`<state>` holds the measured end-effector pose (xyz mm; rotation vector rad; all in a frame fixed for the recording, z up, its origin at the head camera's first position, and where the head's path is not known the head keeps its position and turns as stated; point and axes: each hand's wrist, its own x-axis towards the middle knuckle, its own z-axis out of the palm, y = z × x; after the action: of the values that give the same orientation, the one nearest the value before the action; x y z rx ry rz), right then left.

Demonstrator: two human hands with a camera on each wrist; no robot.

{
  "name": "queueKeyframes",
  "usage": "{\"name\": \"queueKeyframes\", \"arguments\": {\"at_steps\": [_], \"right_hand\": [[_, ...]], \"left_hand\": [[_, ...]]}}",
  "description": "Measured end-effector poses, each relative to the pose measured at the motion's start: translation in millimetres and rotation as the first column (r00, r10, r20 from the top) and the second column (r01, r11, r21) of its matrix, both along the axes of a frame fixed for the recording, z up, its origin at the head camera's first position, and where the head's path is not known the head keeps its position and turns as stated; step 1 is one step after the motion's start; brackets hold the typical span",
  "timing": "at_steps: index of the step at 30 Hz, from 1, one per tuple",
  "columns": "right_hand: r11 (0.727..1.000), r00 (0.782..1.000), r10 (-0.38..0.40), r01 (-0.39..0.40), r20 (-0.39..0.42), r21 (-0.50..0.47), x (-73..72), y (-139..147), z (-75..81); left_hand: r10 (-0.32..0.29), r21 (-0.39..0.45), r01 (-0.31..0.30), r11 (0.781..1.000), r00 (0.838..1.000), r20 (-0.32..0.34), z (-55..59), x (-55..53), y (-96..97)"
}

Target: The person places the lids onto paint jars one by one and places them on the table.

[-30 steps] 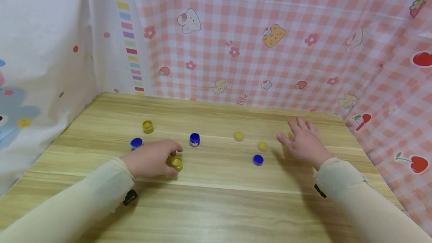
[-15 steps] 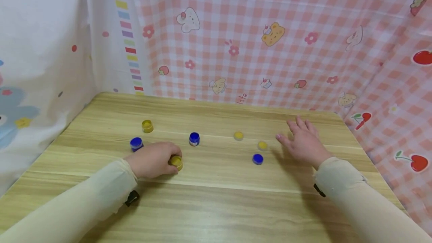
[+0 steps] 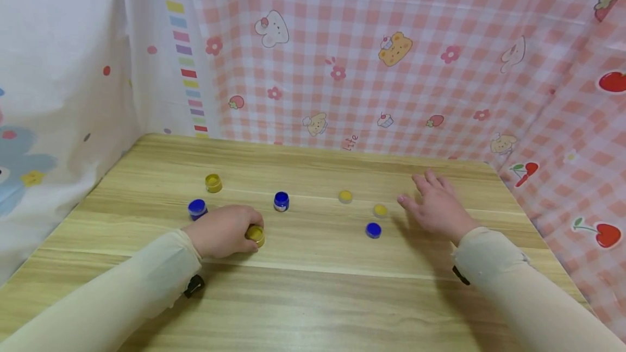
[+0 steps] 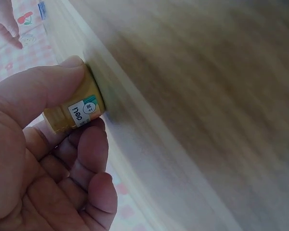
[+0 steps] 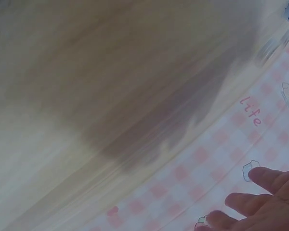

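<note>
My left hand (image 3: 222,231) pinches a small yellow paint pot (image 3: 256,236) between thumb and fingers. In the left wrist view the thumb presses one side of the paint pot (image 4: 77,110), beside its printed label, and its base is at the wooden tabletop. My right hand (image 3: 438,205) is spread with nothing in it, right of a yellow lid (image 3: 380,211); the right wrist view shows its fingers (image 5: 250,204) apart. Another yellow lid (image 3: 345,196) and a blue lid (image 3: 374,230) lie farther left.
On the left stand another yellow paint pot (image 3: 213,183) and a blue paint pot (image 3: 198,208), partly behind the left hand. A second blue paint pot (image 3: 281,201) stands mid-table. Patterned cloth (image 3: 313,64) hangs behind the wooden table (image 3: 323,297) and along both sides.
My left thumb and fingers have closed onto the yellow paint pot, which they stood around before. The right hand has shifted slightly left.
</note>
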<state>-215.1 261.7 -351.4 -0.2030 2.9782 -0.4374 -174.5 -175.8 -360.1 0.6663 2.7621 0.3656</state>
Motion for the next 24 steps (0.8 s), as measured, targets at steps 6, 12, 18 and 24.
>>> {"name": "queueKeyframes", "arguments": {"at_steps": [6,12,18,24], "right_hand": [[0.998,0.998,0.067,-0.067,-0.015,0.009,-1.9,-11,-1.3],[0.992,0.991,0.126,-0.125,-0.033,0.036,-1.6,-23,-4.8],[0.984,0.987,0.163,-0.162,-0.009,0.074,-3.1,-32,-10.3],[0.978,0.982,0.185,-0.187,0.028,0.097,-7.7,-37,-14.6]], "left_hand": [[0.001,-0.013,-0.001,1.000,1.000,0.000,1.9,-0.2,1.0],[-0.003,-0.018,0.003,1.000,1.000,-0.002,4.0,0.1,3.1],[-0.002,-0.013,0.002,1.000,1.000,-0.002,4.2,0.3,3.5],[0.014,-0.016,-0.014,1.000,1.000,0.006,2.8,-0.2,3.0]]}}
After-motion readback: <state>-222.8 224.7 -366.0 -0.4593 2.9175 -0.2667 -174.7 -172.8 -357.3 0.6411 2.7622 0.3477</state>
